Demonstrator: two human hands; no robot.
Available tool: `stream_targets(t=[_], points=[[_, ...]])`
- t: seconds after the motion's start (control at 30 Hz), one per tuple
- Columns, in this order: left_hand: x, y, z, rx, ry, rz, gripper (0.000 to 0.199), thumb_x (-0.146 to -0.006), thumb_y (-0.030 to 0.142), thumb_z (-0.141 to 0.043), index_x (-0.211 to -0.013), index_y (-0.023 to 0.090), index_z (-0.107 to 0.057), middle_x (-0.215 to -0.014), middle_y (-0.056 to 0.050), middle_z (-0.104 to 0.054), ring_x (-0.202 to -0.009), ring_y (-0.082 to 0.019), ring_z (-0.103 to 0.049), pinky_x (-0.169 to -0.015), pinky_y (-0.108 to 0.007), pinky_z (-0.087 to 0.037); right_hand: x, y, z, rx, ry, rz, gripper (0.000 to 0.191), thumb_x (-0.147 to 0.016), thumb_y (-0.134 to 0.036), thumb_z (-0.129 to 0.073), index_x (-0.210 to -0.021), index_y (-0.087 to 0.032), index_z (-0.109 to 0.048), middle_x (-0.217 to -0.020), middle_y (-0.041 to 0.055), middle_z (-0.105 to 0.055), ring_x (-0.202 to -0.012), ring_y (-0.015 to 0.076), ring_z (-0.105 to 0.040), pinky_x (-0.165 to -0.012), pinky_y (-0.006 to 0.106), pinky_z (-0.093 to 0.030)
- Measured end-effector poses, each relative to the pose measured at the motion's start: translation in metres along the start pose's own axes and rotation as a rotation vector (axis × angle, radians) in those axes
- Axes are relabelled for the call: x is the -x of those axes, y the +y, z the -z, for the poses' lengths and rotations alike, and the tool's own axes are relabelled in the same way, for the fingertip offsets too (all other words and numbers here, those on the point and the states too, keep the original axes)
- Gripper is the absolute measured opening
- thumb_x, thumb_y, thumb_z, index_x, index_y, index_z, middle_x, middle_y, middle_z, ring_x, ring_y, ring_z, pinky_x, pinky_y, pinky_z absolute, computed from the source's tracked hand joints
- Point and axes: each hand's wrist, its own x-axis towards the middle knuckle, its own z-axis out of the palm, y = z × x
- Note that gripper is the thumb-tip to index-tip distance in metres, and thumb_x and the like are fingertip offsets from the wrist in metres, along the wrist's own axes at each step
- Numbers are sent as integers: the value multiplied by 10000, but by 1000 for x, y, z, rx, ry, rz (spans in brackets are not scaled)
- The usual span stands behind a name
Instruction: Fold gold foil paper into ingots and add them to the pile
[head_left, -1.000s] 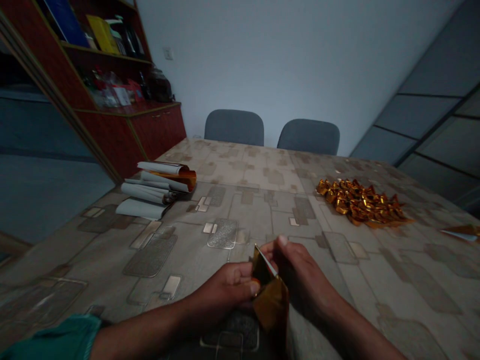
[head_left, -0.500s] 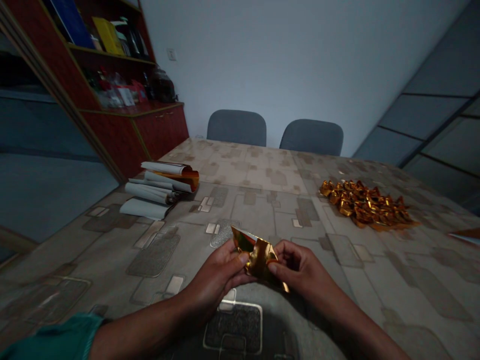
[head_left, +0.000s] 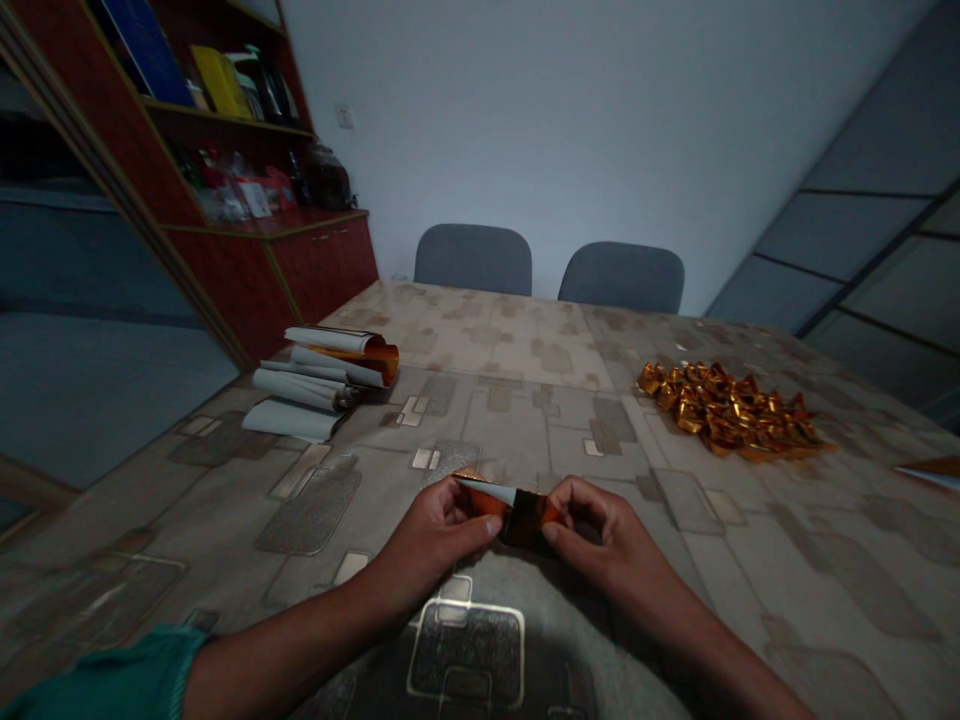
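A partly folded piece of gold foil paper (head_left: pixel 527 518) is held just above the near part of the table, its pale inner side showing along the upper left edge. My left hand (head_left: pixel 452 525) pinches its left end, thumb in front and fingers behind. At the right end, my right hand (head_left: pixel 589 520) grips the foil between thumb and curled fingers. Both hands are closed on the same piece. The fingertips behind the foil are hidden.
Folded gold pieces (head_left: pixel 739 408) lie in a cluster at the right of the patterned table (head_left: pixel 517 340). Curled sheets with white backs (head_left: pixel 315 390) are stacked at the left. Another foil sheet (head_left: pixel 934 470) shows at the right edge. Two grey chairs (head_left: pixel 472 258) stand behind.
The foil has tilted between my hands, so its front face has turned from bright gold to dark. Its lower right corner no longer sticks out below my right thumb.
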Motion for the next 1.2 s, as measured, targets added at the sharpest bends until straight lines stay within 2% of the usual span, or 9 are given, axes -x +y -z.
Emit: stream_targets(t=[0.1,0.2,0.4,0.5,0.63,0.8,0.9,1.03,1.2], points=[[-1,-1,0,-13,-1,-17,342,-722,386,-800,-889,162,-604,-679,32,-582,-529,-86,-468,-521,-222,-361,0,0,0,30,5,12,147,-784,-294,-617,-706,-226,-512,-639,-37,-439,-615,146,-406,-569,282,-325],[-3,2,0,-71,10,-124,254,-732,320,-771,-858,165,-615,-721,14,-608,-620,-116,-537,-590,-233,-406,0,0,-1,132,25,61,97,-783,-245,-584,-711,-225,-524,-655,-24,-489,-626,156,-451,-584,291,-345],[-2,9,3,-445,69,-362,59,-751,133,-633,-755,183,-603,-729,7,-605,-700,-157,-579,-669,-264,-435,0,-1,5,452,89,388,128,-808,-113,-560,-749,-226,-553,-730,20,-609,-738,208,-546,-679,340,-397],[0,11,7,-611,46,-540,129,-759,72,-639,-739,194,-604,-778,-4,-624,-752,-166,-600,-708,-270,-445,1,-1,7,566,81,504,166,-812,-53,-537,-793,-217,-556,-746,22,-619,-762,210,-542,-713,350,-386],[3,13,12,-744,7,-797,135,-809,93,-698,-807,202,-619,-834,-31,-646,-789,-173,-629,-722,-269,-474,3,1,10,682,46,556,174,-798,-28,-532,-834,-197,-545,-785,31,-619,-791,214,-517,-728,349,-355],[-2,10,17,-765,-159,-1106,66,-906,123,-616,-892,184,-641,-783,-48,-679,-712,-160,-627,-666,-259,-477,3,6,13,819,66,586,146,-813,-45,-562,-805,-190,-542,-773,23,-605,-772,208,-475,-720,339,-308],[-7,5,20,-831,-240,-1071,90,-914,94,-578,-904,162,-636,-812,-59,-686,-742,-160,-631,-679,-252,-482,2,11,14,936,59,557,147,-801,-49,-598,-791,-189,-555,-784,28,-618,-779,213,-472,-725,342,-301],[-8,0,22,-1087,-337,-993,119,-937,99,-548,-914,172,-639,-915,-53,-706,-801,-171,-611,-726,-273,-466,-1,18,16,1092,1,513,157,-832,-56,-613,-764,-193,-576,-768,30,-619,-772,213,-482,-711,341,-298],[-1,-5,15,-1395,-352,-954,93,-949,179,-543,-973,181,-634,-924,-39,-684,-793,-195,-565,-696,-313,-410,1,20,16,1084,-125,429,175,-821,-19,-602,-815,-193,-584,-818,23,-611,-790,203,-501,-717,324,-318]])
